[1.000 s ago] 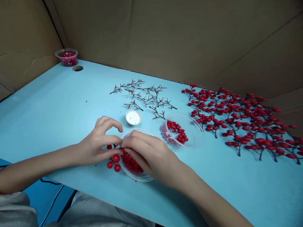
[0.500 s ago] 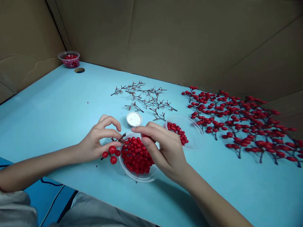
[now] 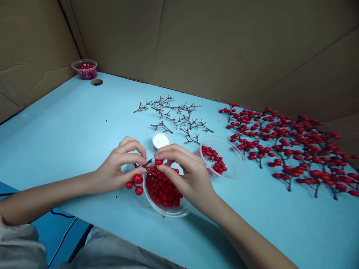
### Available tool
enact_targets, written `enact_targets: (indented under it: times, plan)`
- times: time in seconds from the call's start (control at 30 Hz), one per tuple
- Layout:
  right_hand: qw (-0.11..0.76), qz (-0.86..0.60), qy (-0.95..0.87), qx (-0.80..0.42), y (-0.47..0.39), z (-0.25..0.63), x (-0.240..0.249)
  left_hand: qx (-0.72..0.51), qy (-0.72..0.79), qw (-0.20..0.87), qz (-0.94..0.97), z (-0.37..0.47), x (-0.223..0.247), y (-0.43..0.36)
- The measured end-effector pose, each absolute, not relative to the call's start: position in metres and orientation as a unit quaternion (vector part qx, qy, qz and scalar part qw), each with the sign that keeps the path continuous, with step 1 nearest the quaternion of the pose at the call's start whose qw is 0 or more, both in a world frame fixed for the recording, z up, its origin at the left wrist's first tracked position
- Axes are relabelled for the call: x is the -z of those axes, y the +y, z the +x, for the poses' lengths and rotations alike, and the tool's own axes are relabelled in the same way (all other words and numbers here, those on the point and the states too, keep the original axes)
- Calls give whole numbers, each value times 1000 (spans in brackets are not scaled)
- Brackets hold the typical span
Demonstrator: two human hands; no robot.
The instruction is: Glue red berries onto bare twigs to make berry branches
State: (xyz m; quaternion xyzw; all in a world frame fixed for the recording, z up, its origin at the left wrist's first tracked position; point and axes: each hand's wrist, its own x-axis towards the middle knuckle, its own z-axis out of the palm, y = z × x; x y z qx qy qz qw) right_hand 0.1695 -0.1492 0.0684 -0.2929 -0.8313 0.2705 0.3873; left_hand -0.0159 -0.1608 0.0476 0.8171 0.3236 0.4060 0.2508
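Note:
Between its thumb and fingers my left hand [image 3: 119, 164] pinches a brown artificial twig [image 3: 147, 163] that bears a few red berries [image 3: 137, 179] at its lower end. My right hand [image 3: 187, 172] is closed on a single red berry [image 3: 158, 161], held up at the twig's bare tip; whether the berry sits on the tip I cannot tell. Below both hands stands a clear round bowl [image 3: 174, 215] filled with loose red berries [image 3: 165, 190], partly covered by my right hand. Just behind my hands is a small white cup [image 3: 162, 141] with white contents.
Bare brown twigs [image 3: 179, 119] lie behind the cup. A second clear bowl [image 3: 235, 164] with berries stands right of my right hand. Finished-looking berry branches [image 3: 280, 138] spread across the right side. At the far left corner are a tub [image 3: 86, 71] of berries and a table hole [image 3: 97, 82].
My right hand has brought the berry leftward to the twig tip at my left hand. The twig's berry cluster has turned slightly. The whole view has shifted a little.

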Motion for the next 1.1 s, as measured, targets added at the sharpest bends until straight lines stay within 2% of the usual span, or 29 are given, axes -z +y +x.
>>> enact_targets:
  times: [0.27, 0.5, 0.8, 1.1]
  plan:
    - [454, -298, -792, -277, -151, 169, -64, -420, 317, 251, 812, -17, -47, -161]
    - [442, -302, -789, -300, -153, 167, -62, -411, 319, 254, 816, -16, -47, -162]
    - [484, -281, -730, -392, -157, 163, -53, -433, 311, 239, 812, -15, -46, -162]
    - [495, -278, -731, -378, -160, 161, -48, -428, 294, 225, 825, -16, -45, -162]
